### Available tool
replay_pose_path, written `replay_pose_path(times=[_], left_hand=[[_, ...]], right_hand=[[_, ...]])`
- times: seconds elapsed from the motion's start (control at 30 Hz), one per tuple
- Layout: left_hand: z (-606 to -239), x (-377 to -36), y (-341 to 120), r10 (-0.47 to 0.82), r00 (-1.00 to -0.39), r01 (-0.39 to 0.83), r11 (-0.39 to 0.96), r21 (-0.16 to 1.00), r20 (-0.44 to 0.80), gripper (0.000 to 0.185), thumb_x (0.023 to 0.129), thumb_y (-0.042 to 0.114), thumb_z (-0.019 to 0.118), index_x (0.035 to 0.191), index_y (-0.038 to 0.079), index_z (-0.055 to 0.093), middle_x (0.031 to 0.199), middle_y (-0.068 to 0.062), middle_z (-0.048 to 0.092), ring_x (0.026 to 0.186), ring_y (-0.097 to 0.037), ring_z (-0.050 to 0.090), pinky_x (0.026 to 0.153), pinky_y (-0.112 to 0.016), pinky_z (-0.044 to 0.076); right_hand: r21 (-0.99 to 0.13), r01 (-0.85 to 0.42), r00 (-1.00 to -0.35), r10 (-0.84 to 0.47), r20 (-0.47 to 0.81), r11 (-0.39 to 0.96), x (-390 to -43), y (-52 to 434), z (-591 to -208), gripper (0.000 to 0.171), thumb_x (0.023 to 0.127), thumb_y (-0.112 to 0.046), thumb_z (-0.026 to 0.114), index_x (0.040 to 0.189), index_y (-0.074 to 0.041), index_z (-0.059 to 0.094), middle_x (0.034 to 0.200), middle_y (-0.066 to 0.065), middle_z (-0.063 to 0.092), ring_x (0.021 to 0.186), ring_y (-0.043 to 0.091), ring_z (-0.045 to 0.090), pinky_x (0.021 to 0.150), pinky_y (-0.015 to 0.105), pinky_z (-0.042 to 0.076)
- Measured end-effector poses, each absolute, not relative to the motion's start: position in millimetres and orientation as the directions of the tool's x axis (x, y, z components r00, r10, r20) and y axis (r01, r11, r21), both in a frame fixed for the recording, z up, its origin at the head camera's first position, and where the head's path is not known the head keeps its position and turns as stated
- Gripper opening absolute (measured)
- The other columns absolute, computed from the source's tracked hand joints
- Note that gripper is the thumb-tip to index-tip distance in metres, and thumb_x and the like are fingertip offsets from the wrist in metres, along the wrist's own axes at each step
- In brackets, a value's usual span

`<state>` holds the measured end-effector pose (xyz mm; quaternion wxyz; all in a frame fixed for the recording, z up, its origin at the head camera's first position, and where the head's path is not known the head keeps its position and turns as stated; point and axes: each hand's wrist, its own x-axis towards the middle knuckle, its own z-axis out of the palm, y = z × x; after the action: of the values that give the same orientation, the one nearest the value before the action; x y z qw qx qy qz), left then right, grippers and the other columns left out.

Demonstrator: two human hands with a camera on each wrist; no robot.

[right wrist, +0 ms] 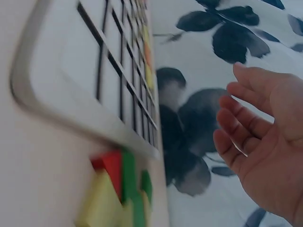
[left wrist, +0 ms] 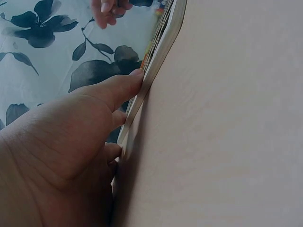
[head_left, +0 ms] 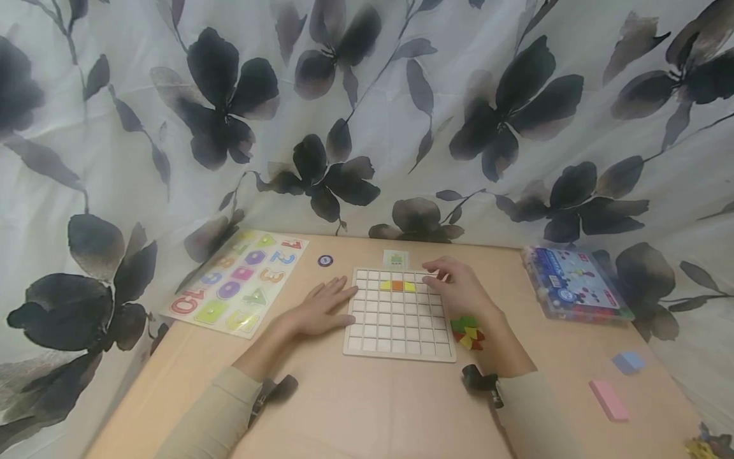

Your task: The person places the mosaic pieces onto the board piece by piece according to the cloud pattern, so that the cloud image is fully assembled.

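On the desk (head_left: 395, 405), coloured pieces (head_left: 467, 335) lie right of a grid board (head_left: 384, 328); the left hand (head_left: 321, 308), fingers spread, touches its left edge; farther, the right hand (head_left: 463, 290), fingers loosely parted, hovers by its far right corner.

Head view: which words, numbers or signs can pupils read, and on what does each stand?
"1": number sheet
"2": number sheet
"3": number sheet
"10": number sheet
Too small or blurred to read surely: the sheet's other figures; print on the plastic case; markings on the round disc.
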<state>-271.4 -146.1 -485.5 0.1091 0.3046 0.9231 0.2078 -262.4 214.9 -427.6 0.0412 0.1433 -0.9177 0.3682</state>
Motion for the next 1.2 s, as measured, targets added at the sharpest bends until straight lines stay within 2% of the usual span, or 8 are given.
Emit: replay_pose_path(times=[0.3, 0.5, 0.77, 0.93, 1.07, 1.2], left_hand=[[-485, -271, -146, 0.613, -0.787, 0.524, 0.718, 0.458, -0.060, 0.079, 0.102, 0.060, 0.052, 0.167, 0.022, 0.027, 0.175, -0.017, 0.008, 0.163, -0.037, 0.004, 0.131, -0.060, 0.002], [-484, -270, -146, 0.610, -0.790, 0.521, 0.720, 0.459, -0.061, 0.079, 0.102, 0.062, 0.051, 0.167, 0.024, 0.027, 0.176, -0.015, 0.007, 0.163, -0.035, 0.003, 0.131, -0.058, 0.002], [-485, -270, -146, 0.607, -0.792, 0.517, 0.725, 0.455, -0.069, 0.079, 0.102, 0.063, 0.051, 0.167, 0.025, 0.026, 0.176, -0.014, 0.007, 0.164, -0.034, 0.002, 0.132, -0.057, 0.001], [-484, -270, -146, 0.608, -0.790, 0.516, 0.724, 0.457, -0.071, 0.079, 0.102, 0.063, 0.051, 0.167, 0.025, 0.026, 0.176, -0.014, 0.007, 0.164, -0.034, 0.003, 0.132, -0.057, 0.002], [-483, -269, -146, 0.611, -0.789, 0.521, 0.718, 0.462, -0.061, 0.079, 0.102, 0.061, 0.052, 0.166, 0.023, 0.028, 0.175, -0.016, 0.008, 0.163, -0.036, 0.004, 0.131, -0.059, 0.002], [-483, -269, -146, 0.613, -0.788, 0.523, 0.715, 0.464, -0.057, 0.079, 0.102, 0.061, 0.052, 0.166, 0.023, 0.028, 0.175, -0.016, 0.008, 0.163, -0.036, 0.004, 0.131, -0.060, 0.002]], right_hand=[[-0.635, -0.281, -0.960, -0.218, 0.177, 0.720, -258, 251, -416, 0.035, 0.102, -0.030, 0.070, 0.134, -0.017, 0.070, 0.125, 0.008, 0.071, 0.101, 0.024, 0.060, 0.085, 0.034, 0.054], [-0.637, -0.260, -0.966, -0.196, 0.171, 0.726, -262, 274, -416, 0.032, 0.100, -0.027, 0.072, 0.131, -0.017, 0.072, 0.121, 0.007, 0.073, 0.100, 0.025, 0.062, 0.086, 0.034, 0.055], [-0.609, -0.191, -0.980, -0.187, 0.070, 0.770, -263, 304, -426, 0.030, 0.097, -0.022, 0.073, 0.126, -0.015, 0.075, 0.114, 0.005, 0.074, 0.098, 0.025, 0.063, 0.083, 0.034, 0.054], [-0.612, -0.172, -0.976, -0.218, 0.000, 0.772, -259, 321, -431, 0.028, 0.096, -0.011, 0.071, 0.124, -0.010, 0.076, 0.117, 0.010, 0.076, 0.102, 0.026, 0.064, 0.088, 0.036, 0.053], [-0.626, -0.153, -0.968, -0.243, -0.060, 0.765, -257, 329, -437, 0.026, 0.096, -0.005, 0.071, 0.120, -0.010, 0.078, 0.121, 0.011, 0.076, 0.109, 0.028, 0.067, 0.098, 0.044, 0.056], [-0.645, -0.129, -0.957, -0.265, -0.117, 0.753, -256, 334, -441, 0.025, 0.095, -0.006, 0.073, 0.118, -0.012, 0.079, 0.122, 0.009, 0.076, 0.117, 0.032, 0.067, 0.107, 0.056, 0.051]])
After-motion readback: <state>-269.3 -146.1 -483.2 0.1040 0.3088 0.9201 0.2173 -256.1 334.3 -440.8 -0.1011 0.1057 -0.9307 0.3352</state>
